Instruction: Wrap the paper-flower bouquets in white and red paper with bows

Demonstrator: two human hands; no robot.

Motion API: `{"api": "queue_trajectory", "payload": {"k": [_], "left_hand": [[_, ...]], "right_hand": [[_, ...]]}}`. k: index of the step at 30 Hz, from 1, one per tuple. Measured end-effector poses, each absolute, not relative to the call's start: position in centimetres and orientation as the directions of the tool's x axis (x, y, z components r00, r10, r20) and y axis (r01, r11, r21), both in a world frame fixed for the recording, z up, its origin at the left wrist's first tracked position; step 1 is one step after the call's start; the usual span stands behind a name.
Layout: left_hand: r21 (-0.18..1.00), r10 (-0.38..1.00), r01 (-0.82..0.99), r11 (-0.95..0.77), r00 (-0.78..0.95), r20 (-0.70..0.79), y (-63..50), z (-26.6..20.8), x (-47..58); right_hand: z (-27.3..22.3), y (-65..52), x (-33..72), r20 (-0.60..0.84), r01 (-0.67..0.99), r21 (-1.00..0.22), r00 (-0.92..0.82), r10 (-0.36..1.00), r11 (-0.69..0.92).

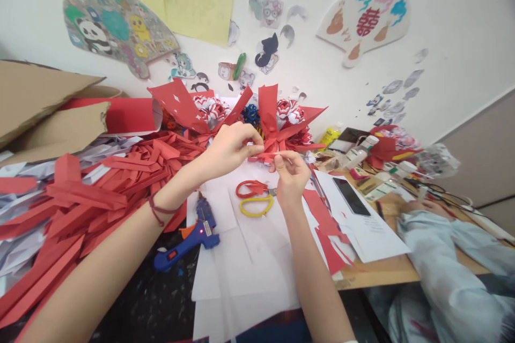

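Red paper bouquets with red-and-white paper flowers stand against the wall. My left hand [235, 144] is in front of the right-hand bouquet [277, 131], thumb and fingertips pinched together. Whatever lies in that pinch is too small to make out. Close beside it, my right hand [293, 174] pinches the end of a narrow red paper strip [263, 157] at the bouquet's base. Below the hands, scissors [254, 206] with one red and one yellow handle lie on white paper [241, 278]. A blue glue gun [197, 233] with a red light on rests left of them.
Folded red and white paper strips [92, 187] are heaped at the left, beside cardboard [40, 96]. To the right are red paper scraps [325, 230], a phone [351, 196] on a white sheet, and bottles [358, 153]. Another person's sleeve [434, 246] is at the far right.
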State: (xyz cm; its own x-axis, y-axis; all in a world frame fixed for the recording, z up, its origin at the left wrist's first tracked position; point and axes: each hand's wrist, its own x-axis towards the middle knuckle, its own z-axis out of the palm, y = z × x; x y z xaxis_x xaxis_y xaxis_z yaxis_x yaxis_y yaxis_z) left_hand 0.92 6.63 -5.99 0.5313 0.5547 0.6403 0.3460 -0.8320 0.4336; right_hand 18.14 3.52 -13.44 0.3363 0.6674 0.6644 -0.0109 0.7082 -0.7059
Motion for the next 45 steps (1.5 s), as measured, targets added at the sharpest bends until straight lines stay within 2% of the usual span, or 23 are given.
{"api": "queue_trajectory", "payload": {"k": [2, 5, 9, 13, 16, 22, 27, 36, 45], "left_hand": [[0.531, 0.584, 0.261, -0.806, 0.496, 0.642, 6.5, -5.5, 0.5], [0.571, 0.586, 0.221, -0.791, 0.544, 0.601, 6.3, -5.1, 0.1], [0.467, 0.515, 0.264, -0.844, 0.642, 0.568, 6.4, -5.2, 0.1], [0.293, 0.457, 0.351, -0.889, 0.673, 0.581, 6.7, -5.5, 0.2], [0.234, 0.452, 0.393, -0.889, 0.678, 0.579, 6.8, -5.4, 0.0], [0.195, 0.434, 0.397, -0.897, 0.705, 0.56, 6.6, -5.3, -0.2], [0.221, 0.446, 0.392, -0.893, 0.707, 0.549, 6.7, -5.0, -0.6], [0.267, 0.467, 0.387, -0.883, 0.658, 0.591, 7.0, -4.8, -1.1], [0.23, 0.457, 0.4, -0.888, 0.705, 0.542, 7.1, -5.7, -0.3]], "right_hand": [[-13.4, 3.5, 18.2, 0.686, 0.015, -0.691, 0.328, 0.649, 0.723], [-13.4, 3.4, 18.2, 0.718, 0.031, -0.664, 0.307, 0.625, 0.747], [-13.4, 3.4, 18.1, 0.74, 0.04, -0.642, 0.293, 0.605, 0.766], [-13.4, 3.3, 18.0, 0.754, 0.077, -0.631, 0.292, 0.588, 0.772], [-13.5, 3.3, 18.0, 0.748, 0.096, -0.64, 0.305, 0.589, 0.763], [-13.5, 3.4, 17.9, 0.742, 0.067, -0.64, 0.314, 0.593, 0.765], [-13.6, 3.4, 17.8, 0.727, 0.031, -0.65, 0.316, 0.609, 0.759], [-13.5, 3.3, 17.7, 0.677, 0.04, -0.701, 0.347, 0.648, 0.712], [-13.6, 3.4, 17.7, 0.677, 0.08, -0.714, 0.336, 0.655, 0.696]]}}
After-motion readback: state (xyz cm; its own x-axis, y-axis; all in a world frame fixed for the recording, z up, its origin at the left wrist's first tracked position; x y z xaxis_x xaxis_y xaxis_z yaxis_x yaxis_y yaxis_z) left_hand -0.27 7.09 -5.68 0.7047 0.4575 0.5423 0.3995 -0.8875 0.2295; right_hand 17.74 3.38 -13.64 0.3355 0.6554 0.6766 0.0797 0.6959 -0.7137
